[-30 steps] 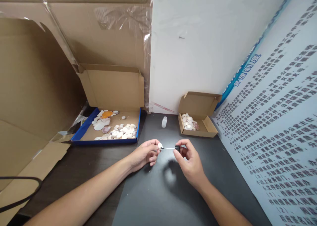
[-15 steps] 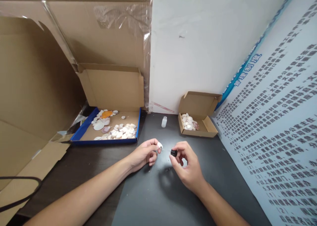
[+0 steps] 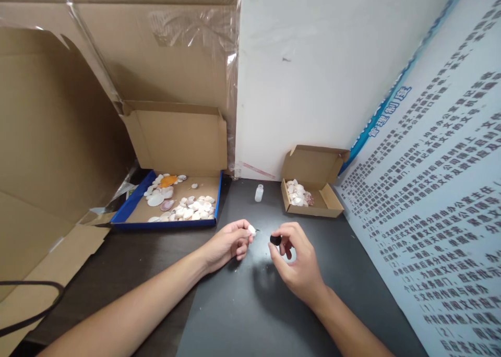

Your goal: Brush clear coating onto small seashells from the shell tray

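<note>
Between the thumb and fingers of my left hand (image 3: 230,245) is a small white shell (image 3: 252,230), with a thin dark bit sticking out at its right edge. My right hand (image 3: 295,255) pinches a round black bottle cap (image 3: 275,239) a short way to the right of the shell. Cap and shell are apart, and any stem on the cap is hard to make out. Beyond both hands a small translucent white bottle (image 3: 259,193) stands upright, uncapped, on the dark grey mat (image 3: 235,315).
At the back left stands an open blue-edged cardboard box (image 3: 164,223) of white, orange and purplish shells. A smaller open brown box (image 3: 313,210) at the back right holds more shells. A printed board (image 3: 438,200) borders the right side; cardboard (image 3: 58,138) rises on the left.
The black cap has turned in my right hand, showing a rounder face; the thin stem toward the shell has faded from sight. The shell has tilted slightly in my left fingers.
</note>
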`<state>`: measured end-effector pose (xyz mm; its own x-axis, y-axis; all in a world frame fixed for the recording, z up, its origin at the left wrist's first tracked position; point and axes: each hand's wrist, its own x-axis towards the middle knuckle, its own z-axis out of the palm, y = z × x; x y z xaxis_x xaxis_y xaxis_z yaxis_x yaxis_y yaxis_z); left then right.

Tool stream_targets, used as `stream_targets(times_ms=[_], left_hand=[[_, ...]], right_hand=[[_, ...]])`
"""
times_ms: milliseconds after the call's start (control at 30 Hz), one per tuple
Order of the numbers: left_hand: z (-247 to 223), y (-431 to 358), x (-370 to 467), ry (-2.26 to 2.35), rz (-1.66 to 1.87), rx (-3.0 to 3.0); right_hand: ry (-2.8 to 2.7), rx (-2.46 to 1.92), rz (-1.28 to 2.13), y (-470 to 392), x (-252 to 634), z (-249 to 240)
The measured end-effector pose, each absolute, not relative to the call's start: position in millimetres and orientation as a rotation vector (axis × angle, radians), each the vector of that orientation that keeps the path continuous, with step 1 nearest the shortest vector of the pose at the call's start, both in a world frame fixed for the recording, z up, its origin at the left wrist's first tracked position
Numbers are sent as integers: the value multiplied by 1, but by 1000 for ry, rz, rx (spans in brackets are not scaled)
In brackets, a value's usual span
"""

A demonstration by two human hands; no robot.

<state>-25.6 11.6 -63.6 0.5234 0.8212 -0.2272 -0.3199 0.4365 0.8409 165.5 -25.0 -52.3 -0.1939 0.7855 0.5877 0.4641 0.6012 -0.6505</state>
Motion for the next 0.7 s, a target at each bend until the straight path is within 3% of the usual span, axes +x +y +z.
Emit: stream_targets(times_ms=[700], left_hand=[[-64,12,-26,699,797,786]], right_hand=[[-1848,-1074,391,-22,168,-53]])
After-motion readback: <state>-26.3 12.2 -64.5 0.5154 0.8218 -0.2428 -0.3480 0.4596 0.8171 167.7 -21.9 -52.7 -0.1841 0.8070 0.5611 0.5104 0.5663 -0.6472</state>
